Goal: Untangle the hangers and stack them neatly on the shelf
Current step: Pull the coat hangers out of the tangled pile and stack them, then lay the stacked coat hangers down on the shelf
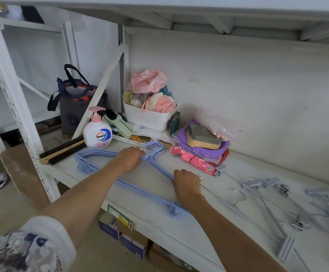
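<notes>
Blue hangers [120, 181] flat on the shelf [144, 218], hooks together near the soap bottle [97, 132], seemingly to square the stack. Left hand [130, 159] closed over the necks by the hooks; right hand [187, 184] curled on the right arms, pressing them into line. Clip hangers [277, 205] well apart to the right, tangled, blurred, partly cut off. Fingertips hidden; hanger count unclear.

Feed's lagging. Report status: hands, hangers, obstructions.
Both hands on blue hangers: left near hooks, right on arm. Clip hangers loose at right. Nothing blocking.
</notes>
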